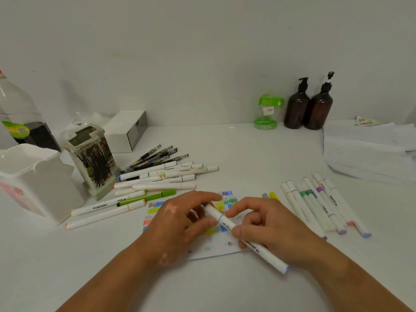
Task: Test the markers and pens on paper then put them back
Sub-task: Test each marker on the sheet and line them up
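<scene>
Over the paper, both hands hold one white marker with a blue ring. The left hand has its grip pinched on the marker's far end, thumb against fingers. The right hand has its grip closed round the barrel. A pile of pens lies left of the paper and a row of markers right of it, all on the surface.

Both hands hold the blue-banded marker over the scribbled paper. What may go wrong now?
The left hand pinches the cap end while the right hand holds the barrel of the blue-banded marker: a jerky pull may smear ink on the paper. The row of markers beside the right forearm may be knocked away.
</scene>
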Available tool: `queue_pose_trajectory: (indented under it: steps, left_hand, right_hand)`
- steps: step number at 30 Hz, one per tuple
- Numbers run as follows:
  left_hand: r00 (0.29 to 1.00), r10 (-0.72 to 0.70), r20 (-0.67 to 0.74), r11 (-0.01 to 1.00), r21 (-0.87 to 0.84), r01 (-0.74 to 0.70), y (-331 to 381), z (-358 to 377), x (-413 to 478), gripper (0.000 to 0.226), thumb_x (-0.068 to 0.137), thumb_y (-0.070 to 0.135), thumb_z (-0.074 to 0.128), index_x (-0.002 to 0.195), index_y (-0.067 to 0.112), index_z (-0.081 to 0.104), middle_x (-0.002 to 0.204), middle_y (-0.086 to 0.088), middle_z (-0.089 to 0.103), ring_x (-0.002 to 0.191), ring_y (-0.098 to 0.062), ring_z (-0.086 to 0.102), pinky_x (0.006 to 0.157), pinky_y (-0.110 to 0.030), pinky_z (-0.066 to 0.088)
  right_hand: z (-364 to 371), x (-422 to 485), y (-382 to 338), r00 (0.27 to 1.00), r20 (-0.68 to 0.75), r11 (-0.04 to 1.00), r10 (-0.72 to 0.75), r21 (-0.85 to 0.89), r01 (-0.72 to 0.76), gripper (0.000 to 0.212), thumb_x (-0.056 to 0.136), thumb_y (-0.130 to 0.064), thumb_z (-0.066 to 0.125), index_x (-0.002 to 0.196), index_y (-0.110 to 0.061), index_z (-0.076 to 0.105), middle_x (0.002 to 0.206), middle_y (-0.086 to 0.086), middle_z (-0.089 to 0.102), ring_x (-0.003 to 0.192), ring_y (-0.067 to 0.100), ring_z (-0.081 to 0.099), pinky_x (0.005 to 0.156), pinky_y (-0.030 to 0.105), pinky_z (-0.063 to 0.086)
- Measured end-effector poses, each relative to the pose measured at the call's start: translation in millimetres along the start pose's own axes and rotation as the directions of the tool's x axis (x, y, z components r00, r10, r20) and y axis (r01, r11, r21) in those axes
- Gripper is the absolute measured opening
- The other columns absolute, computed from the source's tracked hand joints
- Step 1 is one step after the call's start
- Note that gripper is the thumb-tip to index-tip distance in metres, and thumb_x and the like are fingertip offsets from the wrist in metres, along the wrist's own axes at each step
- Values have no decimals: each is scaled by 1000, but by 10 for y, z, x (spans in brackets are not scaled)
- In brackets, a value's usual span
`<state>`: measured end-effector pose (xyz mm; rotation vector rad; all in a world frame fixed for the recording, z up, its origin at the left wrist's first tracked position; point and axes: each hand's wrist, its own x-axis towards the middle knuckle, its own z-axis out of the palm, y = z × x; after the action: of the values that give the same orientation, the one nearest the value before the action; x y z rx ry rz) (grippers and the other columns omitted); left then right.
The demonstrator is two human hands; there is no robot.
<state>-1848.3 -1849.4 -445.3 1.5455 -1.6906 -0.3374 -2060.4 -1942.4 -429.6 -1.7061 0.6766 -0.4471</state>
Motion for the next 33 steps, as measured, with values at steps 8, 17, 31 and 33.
queue_pose_trajectory:
  steps: [8, 17, 31, 33]
  left_hand:
    - [991, -121, -61, 992, -38, 119, -82, -36, -3, 5, 87, 30, 72, 90, 34, 72, 72, 14, 67, 61, -6, 63, 55, -8, 44]
    - [986, -147, -82, 988, 37, 151, -110, -126, -19, 5, 86, 29, 74, 85, 33, 73, 73, 19, 68, 64, -4, 64, 53, -9, 45]
    - [954, -185, -235, 810, 513, 283, -419, -806, -298, 16, 84, 28, 77, 100, 29, 75, 90, 14, 69, 74, -2, 62, 70, -11, 50]
    - [930, -214, -298, 725, 590, 356, -486, -971, -464, 20, 84, 27, 78, 104, 26, 75, 99, 6, 71, 83, -9, 61, 78, -24, 55]
  right_hand:
    - [-262, 59, 166, 839, -528, 724, -132, -629, -283, 12, 76, -36, 71, 86, -39, 64, 70, -15, 65, 61, 1, 59, 51, 16, 39]
    - [-306, 116, 313, 783, -597, 560, -175, -715, -419, 11, 78, -37, 67, 86, -30, 65, 70, -14, 61, 67, 7, 59, 53, 24, 45]
    - [86, 29, 216, 915, -151, 665, -373, -732, 150, 6, 82, -36, 73, 87, -34, 69, 70, -18, 57, 67, 0, 55, 63, 10, 37]
    - [116, 28, 223, 938, -73, 668, -340, -721, 186, 7, 83, -44, 67, 87, -38, 67, 74, -18, 60, 76, 0, 57, 63, 11, 39]
